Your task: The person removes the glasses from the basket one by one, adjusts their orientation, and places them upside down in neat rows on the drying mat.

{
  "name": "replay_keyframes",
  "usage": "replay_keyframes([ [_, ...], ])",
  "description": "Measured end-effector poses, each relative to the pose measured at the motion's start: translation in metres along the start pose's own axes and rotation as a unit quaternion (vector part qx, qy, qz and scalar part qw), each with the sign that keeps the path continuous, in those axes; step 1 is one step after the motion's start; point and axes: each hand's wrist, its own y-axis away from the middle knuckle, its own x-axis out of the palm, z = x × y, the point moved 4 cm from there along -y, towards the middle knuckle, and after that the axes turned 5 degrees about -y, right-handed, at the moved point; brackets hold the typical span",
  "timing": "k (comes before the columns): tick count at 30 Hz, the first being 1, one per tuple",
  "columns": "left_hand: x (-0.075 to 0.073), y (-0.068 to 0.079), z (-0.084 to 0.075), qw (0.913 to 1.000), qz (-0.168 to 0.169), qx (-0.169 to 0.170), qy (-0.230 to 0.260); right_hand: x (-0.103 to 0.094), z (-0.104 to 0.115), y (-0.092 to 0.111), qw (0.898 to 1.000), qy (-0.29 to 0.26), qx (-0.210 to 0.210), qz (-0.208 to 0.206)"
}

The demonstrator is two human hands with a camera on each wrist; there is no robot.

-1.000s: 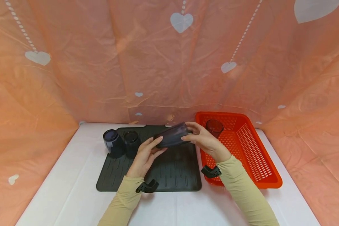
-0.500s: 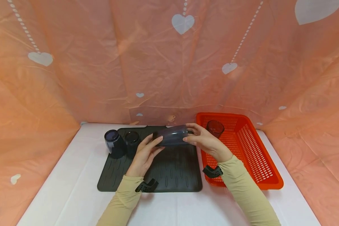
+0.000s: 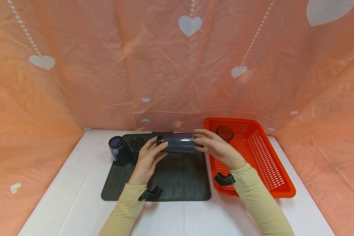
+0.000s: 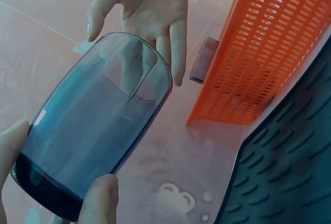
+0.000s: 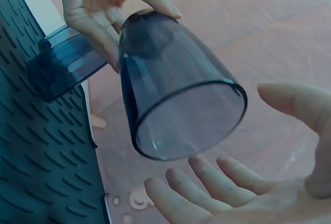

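A dark tinted drinking glass lies on its side in the air above the black ribbed mat. My left hand grips it by the thick base, thumb and fingers on opposite sides, as the left wrist view shows too. Around the rim end, my right hand has its fingers spread. In the right wrist view the right hand's fingertips stand slightly apart from the rim of the glass. Two more dark glasses stand upside down at the mat's left: one glass in full sight, the other glass partly behind my left hand.
An orange-red perforated basket stands to the right of the mat, with a tinted glass at its back left corner. A white tabletop lies beneath everything. An orange curtain with white hearts closes off the back and sides.
The glass has turned from a slant to nearly level. My right hand's fingers have loosened and spread at the rim, and the hand has shifted slightly right. My left hand has shifted slightly left.
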Motion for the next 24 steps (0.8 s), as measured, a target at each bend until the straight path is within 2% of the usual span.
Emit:
replay_keyframes([
  [12, -0.010, 0.004, -0.010, 0.9990, -0.026, 0.020, -0.031, -0.010, 0.002, 0.006, 0.998, -0.058, -0.014, 0.013],
  [17, -0.013, 0.004, -0.012, 0.9968, -0.029, 0.042, -0.062, -0.015, 0.001, 0.010, 0.998, -0.067, -0.003, -0.003],
  [24, -0.016, 0.003, -0.016, 0.9903, -0.047, 0.069, -0.111, -0.025, 0.003, 0.016, 0.998, -0.065, -0.011, -0.007],
])
